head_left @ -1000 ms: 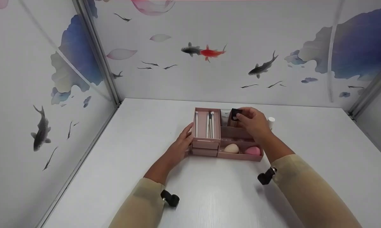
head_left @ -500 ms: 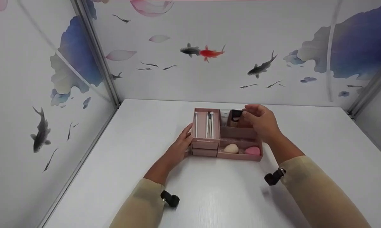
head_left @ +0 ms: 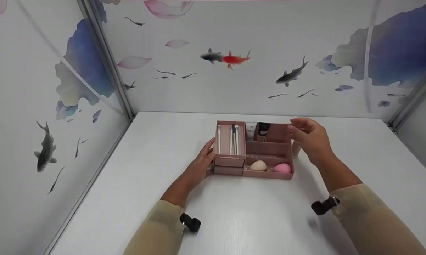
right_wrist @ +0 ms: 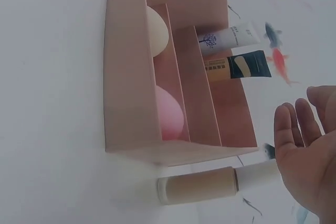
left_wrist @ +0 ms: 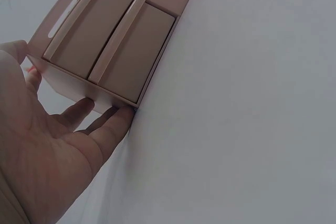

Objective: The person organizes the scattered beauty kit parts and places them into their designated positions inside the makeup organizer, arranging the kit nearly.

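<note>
A pink makeup organizer (head_left: 268, 145) stands on the white table, with brushes (head_left: 235, 140) in its upper left tray. My left hand (head_left: 201, 161) touches its left side; in the left wrist view the fingers (left_wrist: 79, 113) rest along that side, beside two drawers (left_wrist: 137, 51). A black-capped tube (right_wrist: 231, 66) and a white tube (right_wrist: 228, 39) stand in the back compartment. My right hand (head_left: 311, 140) is off the organizer's right side with loosely bent fingers, holding nothing visible. Near it stands a beige bottle with a white cap (right_wrist: 199, 185); I cannot tell whether they touch.
A cream sponge (head_left: 258, 165) and a pink sponge (head_left: 282, 168) lie in the organizer's front compartment. The white table (head_left: 234, 216) reaches up to the printed back wall (head_left: 213, 92) and the left wall (head_left: 18, 141).
My right hand has let go of the black-capped tube in the back compartment and moved right, past the organizer's side. The left hand has stayed in place.
</note>
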Tool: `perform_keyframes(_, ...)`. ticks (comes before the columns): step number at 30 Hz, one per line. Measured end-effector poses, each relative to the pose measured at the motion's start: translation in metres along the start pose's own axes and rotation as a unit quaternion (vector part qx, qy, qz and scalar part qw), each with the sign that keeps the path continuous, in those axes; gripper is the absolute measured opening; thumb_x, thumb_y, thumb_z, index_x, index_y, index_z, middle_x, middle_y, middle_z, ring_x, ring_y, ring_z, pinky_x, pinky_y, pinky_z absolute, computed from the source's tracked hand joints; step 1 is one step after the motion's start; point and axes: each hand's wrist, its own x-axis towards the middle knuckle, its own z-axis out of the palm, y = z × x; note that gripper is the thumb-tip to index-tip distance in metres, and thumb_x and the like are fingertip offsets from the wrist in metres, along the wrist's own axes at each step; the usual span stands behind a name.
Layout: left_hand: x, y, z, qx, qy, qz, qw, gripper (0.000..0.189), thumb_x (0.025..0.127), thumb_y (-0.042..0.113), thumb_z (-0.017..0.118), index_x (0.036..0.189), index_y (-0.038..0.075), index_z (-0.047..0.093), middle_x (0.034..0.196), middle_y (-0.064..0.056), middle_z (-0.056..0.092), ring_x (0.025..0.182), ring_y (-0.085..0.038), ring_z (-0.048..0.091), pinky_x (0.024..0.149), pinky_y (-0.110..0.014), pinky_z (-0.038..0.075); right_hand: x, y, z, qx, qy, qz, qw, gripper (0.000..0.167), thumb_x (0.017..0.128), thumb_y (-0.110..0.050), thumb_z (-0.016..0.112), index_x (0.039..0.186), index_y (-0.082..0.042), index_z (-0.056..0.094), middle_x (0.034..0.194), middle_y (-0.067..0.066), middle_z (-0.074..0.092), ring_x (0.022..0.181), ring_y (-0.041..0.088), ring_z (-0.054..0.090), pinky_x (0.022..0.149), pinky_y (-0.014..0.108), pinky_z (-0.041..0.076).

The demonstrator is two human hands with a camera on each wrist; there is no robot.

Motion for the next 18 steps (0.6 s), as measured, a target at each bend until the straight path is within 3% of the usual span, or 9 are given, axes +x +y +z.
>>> perform_keyframes(9, -0.001, 0.001, 0.000, -0.002, -0.001, 0.000, 1.0000, 0.052, 0.114, 0.059, 0.036, 0.162, 0.064, 0.018, 0.180, -0.004, 0.016, 0.164, -0.039, 0.027, 0.126, -0.067, 0.033, -0.005, 0.015, -0.023, 0.011, 0.016, 0.023, 0.9996, 0.042, 0.103, -0.039, 0.072, 0.137, -0.016, 0.064, 0.122, -0.002, 0.065, 0.113, 0.013, 0.070, 0.091, 0.015, 0.059)
perform_keyframes(18, -0.001, 0.001, 0.001, 0.005, 0.000, 0.001, 1.0000, 0.053, 0.113, 0.060, 0.035, 0.163, 0.063, 0.017, 0.180, -0.004, 0.016, 0.164, -0.040, 0.029, 0.127, -0.065, 0.034, -0.005, 0.028, -0.037, -0.002, 0.034, 0.032, 0.9989, 0.045, 0.103, -0.043, 0.072, 0.140, -0.019, 0.062, 0.118, -0.004, 0.065, 0.110, 0.008, 0.070, 0.090, 0.015, 0.059)
